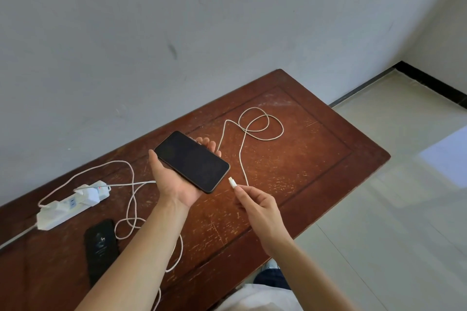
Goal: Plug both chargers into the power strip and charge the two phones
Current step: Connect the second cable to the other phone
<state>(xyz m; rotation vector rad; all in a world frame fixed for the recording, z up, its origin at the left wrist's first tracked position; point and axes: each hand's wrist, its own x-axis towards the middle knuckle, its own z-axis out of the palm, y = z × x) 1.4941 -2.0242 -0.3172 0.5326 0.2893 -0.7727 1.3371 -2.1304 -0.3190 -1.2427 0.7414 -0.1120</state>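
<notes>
My left hand [174, 184] holds a black phone [192, 161] screen up above the wooden table [316, 159]. My right hand [255, 203] pinches the white connector [232, 182] of a charging cable [262, 129], its tip a short gap from the phone's lower end. That cable loops across the table's far part. A white power strip [70, 206] lies at the left with two white chargers [88, 194] plugged in and a red light on. A second black phone [101, 247] lies on the table near the front left, beside another white cable [131, 209].
The table stands against a grey wall [177, 33]. A pale tiled floor [391, 209] lies to the right of the table's edge. The second cable trails off the table's front edge under my left forearm.
</notes>
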